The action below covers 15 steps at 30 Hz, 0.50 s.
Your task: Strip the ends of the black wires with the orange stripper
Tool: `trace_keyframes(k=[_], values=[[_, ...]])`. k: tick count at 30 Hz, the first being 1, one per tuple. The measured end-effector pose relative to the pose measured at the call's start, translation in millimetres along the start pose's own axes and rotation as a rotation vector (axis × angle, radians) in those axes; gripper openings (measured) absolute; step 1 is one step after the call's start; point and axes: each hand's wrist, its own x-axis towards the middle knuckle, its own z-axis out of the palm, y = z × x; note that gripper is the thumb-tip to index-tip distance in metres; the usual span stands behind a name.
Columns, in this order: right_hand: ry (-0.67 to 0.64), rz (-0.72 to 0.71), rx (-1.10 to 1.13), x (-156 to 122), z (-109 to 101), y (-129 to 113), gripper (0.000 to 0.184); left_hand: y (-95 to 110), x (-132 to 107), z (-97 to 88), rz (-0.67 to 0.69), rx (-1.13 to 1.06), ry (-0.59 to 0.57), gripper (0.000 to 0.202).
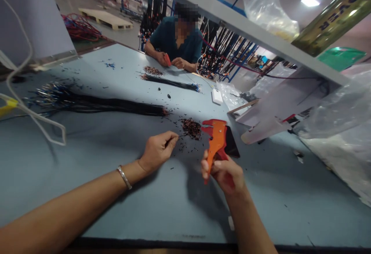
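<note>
My left hand (159, 150) pinches a thin black wire, whose end (181, 135) pokes out to the right of the fingertips. In my right hand (226, 173) is an orange and red wire stripper (218, 140), with fingers wrapped round its handles and its jaws pointing left. The jaws and the wire end are apart. Between them, a little farther off, lies a pile of short dark and copper-coloured offcuts (191, 128). Left of that pile stretches a thick bundle of black wires (116, 105), with copper-coloured ends at its right and blue and silver ends at its left.
Partly behind the stripper lies a dark flat object (232, 144). Across the table (95, 196) sits a co-worker (176, 39) holding a red tool, near a second wire bundle (171, 82) and scrap pile (153, 70). A shelf beam (261, 33) slants overhead; plastic bags (342, 130) lie right.
</note>
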Motion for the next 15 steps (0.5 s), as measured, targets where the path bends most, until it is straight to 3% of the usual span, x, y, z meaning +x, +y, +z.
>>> trace_keyframes(k=[3, 6, 15], values=[[-0.09, 0.02, -0.059, 0, 16, 11, 0.028, 0, 1, -4.9, -0.069, -0.024, 0.039, 0.021], [-0.143, 0.053, -0.052, 1, 18, 17, 0.029, 1, 2, -8.6, -0.129, -0.071, 0.052, 0.022], [-0.116, 0.067, -0.069, 5, 15, 25, 0.031, 2, 5, -9.6, -0.254, -0.212, 0.036, 0.023]])
